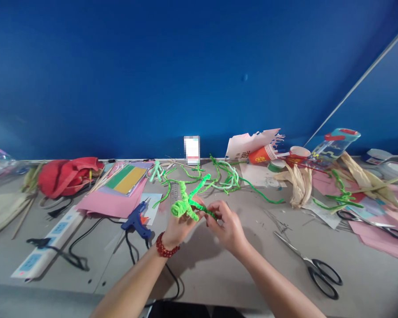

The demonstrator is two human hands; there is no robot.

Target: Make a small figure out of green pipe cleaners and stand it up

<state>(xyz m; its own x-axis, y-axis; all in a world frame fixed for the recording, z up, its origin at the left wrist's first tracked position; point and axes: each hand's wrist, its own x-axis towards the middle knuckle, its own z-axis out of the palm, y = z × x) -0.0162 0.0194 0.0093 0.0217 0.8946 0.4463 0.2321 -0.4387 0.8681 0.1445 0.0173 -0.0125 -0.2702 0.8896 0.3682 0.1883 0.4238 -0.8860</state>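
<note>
Left hand (179, 229) and right hand (225, 226) pinch fuzzy green pipe-cleaner coils (185, 205), seemingly twisted.

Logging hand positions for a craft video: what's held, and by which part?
A twisted green pipe-cleaner figure: the left hand holds its near end, and the right hand pinches its darker green strand.

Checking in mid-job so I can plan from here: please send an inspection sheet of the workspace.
Surface: grey tabletop, with small scraps scattered on it.
Job's things: green pipe-cleaner figure; loose green pipe cleaners beyond it.
Clutter: blue glue gun, scissors, red cloth, pink paper, corn husks.
Hands: left hand and right hand both grip the figure.
Cables: black cables by a white power strip.
Surroundings: blue wall.
</note>
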